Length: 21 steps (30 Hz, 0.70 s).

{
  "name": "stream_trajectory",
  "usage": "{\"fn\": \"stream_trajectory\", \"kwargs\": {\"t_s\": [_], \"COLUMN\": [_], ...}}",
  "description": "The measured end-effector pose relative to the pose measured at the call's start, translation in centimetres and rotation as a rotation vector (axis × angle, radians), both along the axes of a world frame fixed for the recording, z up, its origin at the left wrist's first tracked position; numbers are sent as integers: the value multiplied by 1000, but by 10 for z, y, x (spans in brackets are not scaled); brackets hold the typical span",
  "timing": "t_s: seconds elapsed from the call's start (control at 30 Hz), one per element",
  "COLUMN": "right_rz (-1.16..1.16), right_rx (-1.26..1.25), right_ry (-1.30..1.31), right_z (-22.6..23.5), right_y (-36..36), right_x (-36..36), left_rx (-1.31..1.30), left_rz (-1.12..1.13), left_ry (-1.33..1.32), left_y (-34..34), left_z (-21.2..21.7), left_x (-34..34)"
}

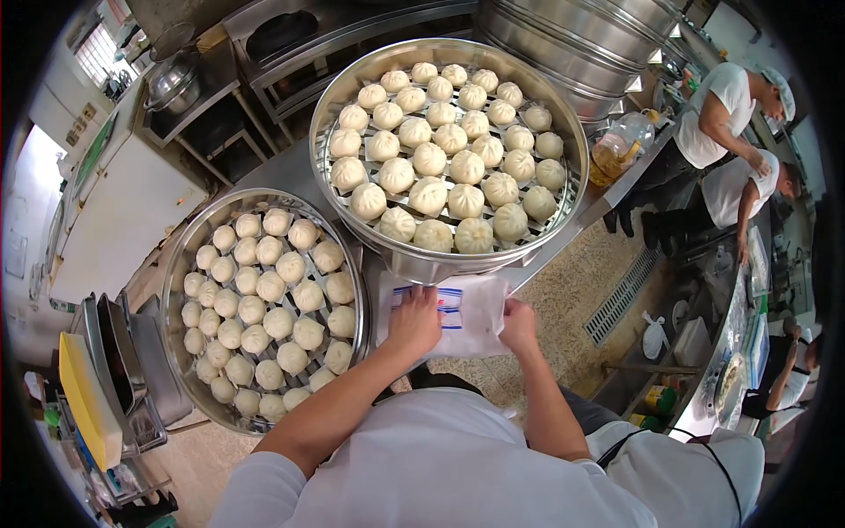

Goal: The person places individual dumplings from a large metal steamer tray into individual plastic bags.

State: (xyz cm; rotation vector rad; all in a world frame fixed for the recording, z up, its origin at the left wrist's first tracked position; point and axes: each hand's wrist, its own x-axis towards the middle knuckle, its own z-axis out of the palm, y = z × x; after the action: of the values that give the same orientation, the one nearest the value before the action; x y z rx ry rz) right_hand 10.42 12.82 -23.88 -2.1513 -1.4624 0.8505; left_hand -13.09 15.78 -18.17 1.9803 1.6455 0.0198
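A clear plastic bag [475, 295] with blue and red printing lies in front of me, just below the near rim of the big steamer tray. My left hand [415, 321] is on its left part, fingers bent and closed over the plastic. At the bag's right edge my right hand [519, 326] is closed in a grip on the plastic. The large round metal steamer tray [563, 224] beyond is full of pleated steamed buns [450, 138] on paper squares. A second round tray [356, 264], left of my left arm, carries rows of smaller buns [279, 323].
Stacked steel steamers [563, 44] stand at the far right of the counter, beside a plastic oil jug [620, 150]. Two people in white shirts [731, 114] work at the right; another is lower right. A rack with pans and a yellow board [88, 400] stands left. A floor drain [621, 297] crosses the floor.
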Motion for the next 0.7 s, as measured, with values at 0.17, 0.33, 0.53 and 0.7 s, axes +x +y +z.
{"fn": "stream_trajectory", "kwargs": {"t_s": [0.17, 0.33, 0.53, 0.7], "right_rz": [-47, -349, -148, 76], "right_rx": [241, 308, 378, 429], "right_ry": [63, 247, 263, 494], "right_z": [11, 41, 151, 233], "right_y": [0, -3, -18, -36], "right_x": [6, 40, 40, 19], "left_rx": [106, 23, -63, -222], "left_rz": [-130, -156, -125, -151], "left_ry": [128, 262, 247, -328], "left_y": [-3, -2, 0, -14], "left_z": [-4, -17, -1, 82], "left_x": [-18, -21, -26, -35]}}
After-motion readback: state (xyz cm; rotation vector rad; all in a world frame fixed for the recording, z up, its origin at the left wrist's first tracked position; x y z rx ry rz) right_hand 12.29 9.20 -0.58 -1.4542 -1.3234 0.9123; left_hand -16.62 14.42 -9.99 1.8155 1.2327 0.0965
